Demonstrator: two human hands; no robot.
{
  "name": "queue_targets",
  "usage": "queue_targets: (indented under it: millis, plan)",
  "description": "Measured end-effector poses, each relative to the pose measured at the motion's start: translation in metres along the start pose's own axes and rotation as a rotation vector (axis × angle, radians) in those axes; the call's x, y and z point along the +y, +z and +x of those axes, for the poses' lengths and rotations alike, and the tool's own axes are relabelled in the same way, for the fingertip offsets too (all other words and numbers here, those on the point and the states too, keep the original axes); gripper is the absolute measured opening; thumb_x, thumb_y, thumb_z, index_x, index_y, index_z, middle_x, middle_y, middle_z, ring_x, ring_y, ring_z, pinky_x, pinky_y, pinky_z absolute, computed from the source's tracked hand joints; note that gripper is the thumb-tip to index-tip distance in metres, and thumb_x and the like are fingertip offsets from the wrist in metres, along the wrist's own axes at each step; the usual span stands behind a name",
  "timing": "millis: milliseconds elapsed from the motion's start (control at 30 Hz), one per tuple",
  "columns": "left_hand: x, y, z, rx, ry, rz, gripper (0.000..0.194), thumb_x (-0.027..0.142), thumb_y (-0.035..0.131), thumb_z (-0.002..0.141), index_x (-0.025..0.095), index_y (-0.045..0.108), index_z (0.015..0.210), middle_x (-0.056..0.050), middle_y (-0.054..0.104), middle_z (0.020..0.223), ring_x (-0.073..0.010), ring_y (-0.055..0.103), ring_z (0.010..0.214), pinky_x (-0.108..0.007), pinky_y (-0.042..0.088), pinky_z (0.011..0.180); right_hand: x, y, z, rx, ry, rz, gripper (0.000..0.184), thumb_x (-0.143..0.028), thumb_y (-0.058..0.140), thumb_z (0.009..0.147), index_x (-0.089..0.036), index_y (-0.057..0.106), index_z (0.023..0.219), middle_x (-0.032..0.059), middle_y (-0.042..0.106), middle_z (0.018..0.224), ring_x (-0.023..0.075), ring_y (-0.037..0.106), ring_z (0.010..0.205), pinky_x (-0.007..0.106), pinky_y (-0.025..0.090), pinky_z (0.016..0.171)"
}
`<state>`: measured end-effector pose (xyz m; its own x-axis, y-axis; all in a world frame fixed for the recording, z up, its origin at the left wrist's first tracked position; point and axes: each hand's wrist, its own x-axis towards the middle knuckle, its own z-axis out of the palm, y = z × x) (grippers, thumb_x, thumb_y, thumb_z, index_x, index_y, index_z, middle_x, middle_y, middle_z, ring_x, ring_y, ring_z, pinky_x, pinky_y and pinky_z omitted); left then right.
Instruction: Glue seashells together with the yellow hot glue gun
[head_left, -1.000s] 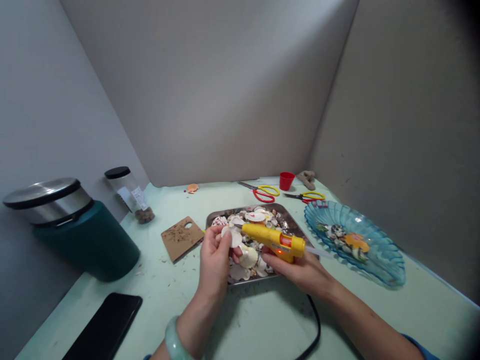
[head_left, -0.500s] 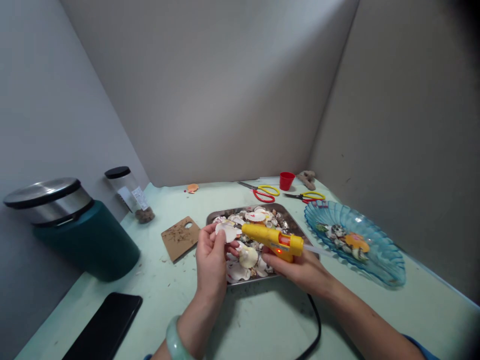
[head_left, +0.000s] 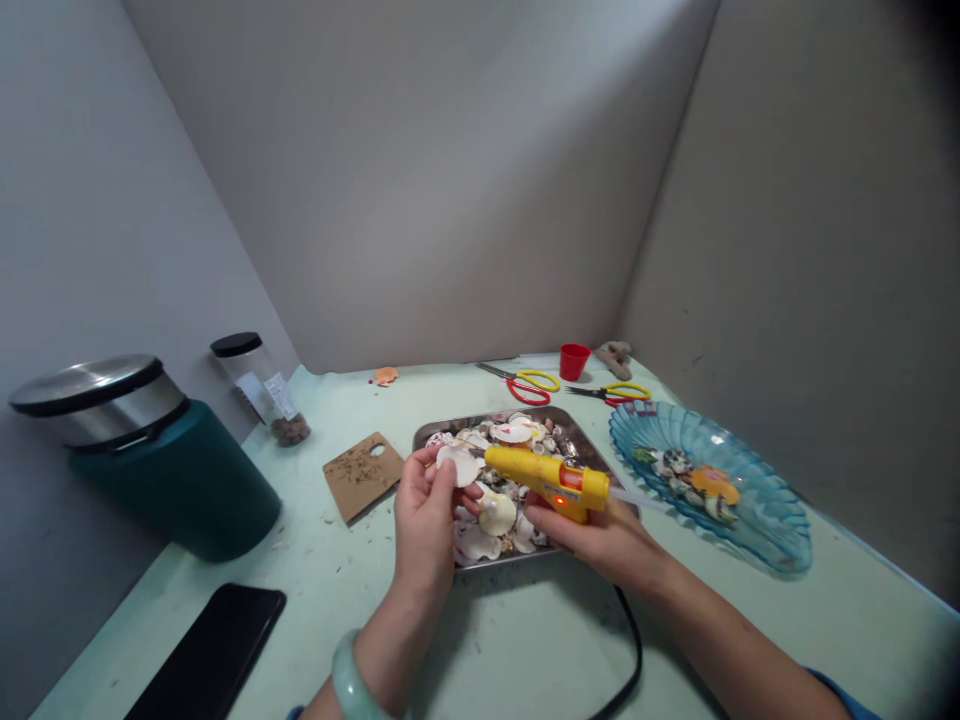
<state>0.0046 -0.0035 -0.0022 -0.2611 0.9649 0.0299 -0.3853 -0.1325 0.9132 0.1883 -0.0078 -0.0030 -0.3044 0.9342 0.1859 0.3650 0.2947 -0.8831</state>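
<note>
Between the thumb and fingers of my left hand point(head_left: 425, 510) is a white seashell point(head_left: 459, 467), held above the left side of a metal tray point(head_left: 585, 435). My right hand point(head_left: 600, 545) grips a yellow hot glue gun point(head_left: 544, 472), its small light glowing red-orange and a clear glue stick point(head_left: 643, 498) poking out of the back. The gun's nozzle points left and lies at the shell's right edge; whether it touches I cannot tell. Many shells point(head_left: 496, 513) fill the tray under both hands. A black cord point(head_left: 636, 650) runs down below my right hand.
Right of the tray is a blue glass dish point(head_left: 780, 530) holding shells. Behind lie two pairs of scissors point(head_left: 536, 380) point(head_left: 611, 391) and a red cup point(head_left: 574, 362). On the left are a brown board point(head_left: 360, 480), a teal flask point(head_left: 180, 480), a jar point(head_left: 262, 385) and a black phone point(head_left: 214, 650).
My left hand and the shell have shifted very slightly right. The glue gun is almost where it was, still in my right hand.
</note>
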Motion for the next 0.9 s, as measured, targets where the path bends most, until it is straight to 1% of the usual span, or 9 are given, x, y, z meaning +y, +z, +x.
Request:
queue_targets:
  millis: [133, 233, 400, 600, 767, 900]
  plan:
    - [0.0012, 0.0012, 0.0007, 0.028, 0.006, 0.005, 0.038, 0.036, 0.073, 0.074, 0.018, 0.050, 0.099, 0.007, 0.060, 0.058, -0.0104, 0.058, 0.044, -0.019, 0.045, 0.046, 0.0020, 0.0000, -0.0006, 0.006, 0.005, -0.005, 0.016, -0.036, 0.062, 0.086, -0.023, 0.072, 0.086, 0.0018, 0.070, 0.074, 0.0231, 0.066, 0.077, 0.031, 0.053, 0.062]
    - [0.0017, 0.0022, 0.0011, 0.036, 0.000, 0.001, 0.039, 0.036, 0.073, 0.073, 0.018, 0.050, 0.099, 0.006, 0.061, 0.058, -0.0113, 0.058, 0.044, -0.019, 0.044, 0.044, 0.0018, -0.0004, -0.0009, -0.003, 0.000, -0.011, 0.016, -0.035, 0.062, 0.085, -0.022, 0.071, 0.083, 0.0017, 0.069, 0.071, 0.0221, 0.065, 0.072, 0.031, 0.053, 0.061]
    - [0.0010, 0.0020, 0.0015, 0.028, -0.022, -0.019, 0.041, 0.036, 0.074, 0.071, 0.019, 0.049, 0.100, 0.006, 0.062, 0.056, -0.0128, 0.060, 0.044, -0.020, 0.044, 0.045, -0.0022, -0.0009, -0.0004, -0.003, -0.022, -0.007, 0.015, -0.033, 0.062, 0.085, -0.022, 0.072, 0.084, 0.0026, 0.070, 0.075, 0.0235, 0.066, 0.077, 0.032, 0.054, 0.065]
    - [0.0004, 0.0012, 0.0018, 0.041, -0.017, -0.016, 0.041, 0.034, 0.073, 0.073, 0.019, 0.048, 0.102, 0.006, 0.062, 0.057, -0.0130, 0.061, 0.045, -0.019, 0.043, 0.044, -0.0018, -0.0008, -0.0006, -0.011, -0.011, -0.022, 0.015, -0.033, 0.061, 0.085, -0.023, 0.072, 0.082, 0.0020, 0.069, 0.073, 0.0230, 0.066, 0.076, 0.032, 0.053, 0.065]
    - [0.0015, 0.0021, 0.0017, 0.006, -0.019, -0.010, 0.041, 0.034, 0.072, 0.075, 0.018, 0.047, 0.103, 0.005, 0.064, 0.056, -0.0122, 0.059, 0.042, -0.020, 0.044, 0.045, -0.0010, -0.0004, -0.0007, -0.007, -0.005, -0.010, 0.014, -0.033, 0.062, 0.085, -0.023, 0.072, 0.084, 0.0020, 0.069, 0.074, 0.0242, 0.067, 0.082, 0.032, 0.053, 0.066]
    - [0.0023, 0.0020, 0.0006, -0.013, -0.017, 0.000, 0.041, 0.035, 0.072, 0.075, 0.018, 0.048, 0.103, 0.004, 0.065, 0.056, -0.0123, 0.059, 0.040, -0.020, 0.045, 0.045, -0.0034, -0.0006, -0.0006, 0.001, -0.016, -0.015, 0.014, -0.032, 0.062, 0.084, -0.022, 0.072, 0.082, 0.0027, 0.069, 0.073, 0.0246, 0.067, 0.081, 0.032, 0.053, 0.067]
